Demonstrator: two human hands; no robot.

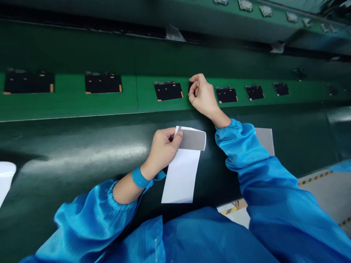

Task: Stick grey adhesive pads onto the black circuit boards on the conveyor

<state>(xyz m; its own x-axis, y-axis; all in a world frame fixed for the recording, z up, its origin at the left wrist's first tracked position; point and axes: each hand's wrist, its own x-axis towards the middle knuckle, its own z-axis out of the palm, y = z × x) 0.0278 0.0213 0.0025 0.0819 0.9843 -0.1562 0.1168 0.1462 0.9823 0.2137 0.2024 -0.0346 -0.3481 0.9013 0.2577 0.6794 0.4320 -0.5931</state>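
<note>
L hand (166, 148): fingers closed on white sheet (181, 179), over desk (82, 144). R hand (203, 95): fingers curled at dark piece (189, 87), on/just above green strip (144, 96); pinched or not, we can't tell. Risk: we poss. skew nearby board (226, 95) if R hand drags.

A dark green bench (68, 149) gleams under pale light; behind it runs a brighter green strip (104, 106), with a black rail (82, 26) beyond; yellow-and-black tape (315, 178) marks the grey floor (326, 199) at lower right.
</note>
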